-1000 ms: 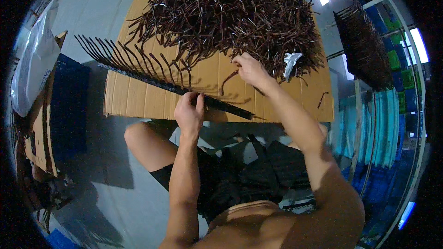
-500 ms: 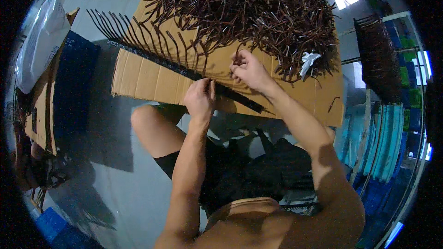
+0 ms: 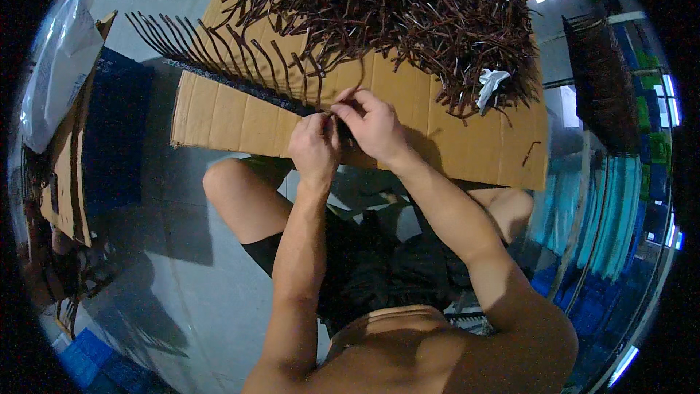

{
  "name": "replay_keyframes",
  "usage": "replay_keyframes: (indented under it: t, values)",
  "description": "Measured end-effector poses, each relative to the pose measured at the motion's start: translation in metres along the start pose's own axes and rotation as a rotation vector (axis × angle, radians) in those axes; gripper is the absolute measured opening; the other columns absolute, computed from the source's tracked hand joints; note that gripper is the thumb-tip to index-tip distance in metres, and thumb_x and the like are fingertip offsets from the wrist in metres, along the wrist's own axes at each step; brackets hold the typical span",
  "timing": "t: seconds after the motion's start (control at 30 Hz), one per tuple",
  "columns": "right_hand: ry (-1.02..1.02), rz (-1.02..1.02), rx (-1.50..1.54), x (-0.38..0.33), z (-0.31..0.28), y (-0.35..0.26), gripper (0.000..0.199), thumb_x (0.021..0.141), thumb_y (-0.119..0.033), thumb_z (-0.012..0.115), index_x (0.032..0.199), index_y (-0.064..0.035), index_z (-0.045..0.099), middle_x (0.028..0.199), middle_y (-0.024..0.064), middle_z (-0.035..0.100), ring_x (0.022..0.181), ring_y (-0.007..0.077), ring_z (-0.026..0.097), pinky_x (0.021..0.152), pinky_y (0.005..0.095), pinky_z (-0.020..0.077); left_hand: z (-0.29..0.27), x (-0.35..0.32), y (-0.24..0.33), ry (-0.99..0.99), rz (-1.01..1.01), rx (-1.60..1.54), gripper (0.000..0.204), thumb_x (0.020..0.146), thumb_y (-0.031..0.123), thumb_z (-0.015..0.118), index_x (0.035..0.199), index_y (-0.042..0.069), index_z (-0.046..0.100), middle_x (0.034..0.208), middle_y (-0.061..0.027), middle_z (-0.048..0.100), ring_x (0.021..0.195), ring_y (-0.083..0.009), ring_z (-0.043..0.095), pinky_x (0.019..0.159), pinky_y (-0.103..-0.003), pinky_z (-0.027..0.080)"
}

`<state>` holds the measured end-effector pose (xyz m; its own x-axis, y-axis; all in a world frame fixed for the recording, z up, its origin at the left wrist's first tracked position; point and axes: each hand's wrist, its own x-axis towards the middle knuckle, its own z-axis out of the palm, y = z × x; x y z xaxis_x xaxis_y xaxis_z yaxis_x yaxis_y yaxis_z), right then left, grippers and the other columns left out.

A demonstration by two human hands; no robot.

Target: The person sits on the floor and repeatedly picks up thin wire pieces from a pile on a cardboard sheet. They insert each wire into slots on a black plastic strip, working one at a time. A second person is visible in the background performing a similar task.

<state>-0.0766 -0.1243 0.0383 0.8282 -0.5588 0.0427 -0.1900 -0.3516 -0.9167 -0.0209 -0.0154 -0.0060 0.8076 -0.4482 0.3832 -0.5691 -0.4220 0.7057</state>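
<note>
A long dark strip point(image 3: 244, 90) lies slantwise over the near left part of the cardboard. A row of thin, curved brown rods point(image 3: 240, 51) stands up from it like the teeth of a comb. My left hand point(image 3: 315, 152) is closed around the strip at the end of that row. Right beside it, my right hand point(image 3: 377, 131) pinches a single bent brown rod point(image 3: 362, 73), its free end pointing up and away. The fingertips of both hands nearly meet over the strip and hide the rod's lower end. Most of the strip's right part is hidden by my hands.
A big heap of similar brown rods point(image 3: 394, 11) covers the far part of the cardboard sheet point(image 3: 488, 153). A crumpled white scrap point(image 3: 492, 89) rests on the heap's right edge. One loose rod point(image 3: 531, 153) lies at the right. A blue box point(image 3: 117, 131) stands at left.
My right hand has moved left and nearer with the bent rod, from above the cardboard to beside my left hand. The left hand keeps its hold on the strip.
</note>
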Motion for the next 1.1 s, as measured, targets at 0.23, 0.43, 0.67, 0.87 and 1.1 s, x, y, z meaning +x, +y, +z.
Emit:
replay_keyframes:
  t: [0.23,0.43,0.67,0.87,1.1]
  values:
    - [-0.303,-0.147,-0.182,0.022,-0.01,0.002,0.019,0.084,-0.011,0.062,0.099,0.0011,0.063,0.091,0.0135,0.067,0.084,0.024,0.066,0.074,0.0314,0.0505,-0.002,-0.002,-0.007,-0.005,-0.098,-0.011,0.014,0.083,0.019,0.065,0.085,0.005,0.064,0.078,-0.0148,0.064,0.071,-0.0308,0.062,0.063,-0.038,0.048]
    - [0.013,0.041,-0.72,0.086,-0.082,0.056,0.024,0.088,-0.021,0.055,0.101,-0.0023,0.061,0.095,0.0208,0.064,0.087,0.0395,0.062,0.075,0.0433,0.0507,-0.018,0.012,-0.006,-0.179,-0.289,0.119,0.024,0.086,0.027,0.064,0.09,0.004,0.07,0.073,-0.0205,0.065,0.068,-0.0345,0.065,0.059,-0.039,0.05]
    - [0.094,0.078,-0.969,0.097,-0.067,0.074,0.029,0.09,-0.028,0.056,0.095,0.0011,0.059,0.084,0.0213,0.064,0.074,0.0385,0.065,0.066,0.0471,0.0535,-0.006,-0.001,0.002,-0.086,-0.177,-0.152,0.021,0.083,0.018,0.063,0.094,0.001,0.064,0.085,-0.0156,0.065,0.076,-0.0304,0.064,0.069,-0.036,0.051]
    - [-0.229,0.133,-0.693,0.062,-0.061,0.068,0.021,0.086,-0.019,0.055,0.095,-0.0013,0.063,0.076,0.0205,0.065,0.061,0.0346,0.064,0.062,0.044,0.0519,-0.006,0.002,0.002,-0.121,-0.202,-0.172,0.021,0.082,0.015,0.066,0.097,-0.001,0.065,0.09,-0.0157,0.068,0.083,-0.0274,0.066,0.072,-0.034,0.051]
    - [-0.35,0.011,-0.627,0.061,-0.079,0.039,0.032,0.083,-0.004,0.05,0.114,-0.0046,0.057,0.088,0.0118,0.059,0.082,0.0279,0.059,0.074,0.0372,0.0492,-0.012,0.002,0.001,-0.143,-0.244,-0.194,0.02,0.082,0.014,0.067,0.096,0.0,0.065,0.09,-0.0156,0.068,0.082,-0.0293,0.066,0.073,-0.034,0.051]
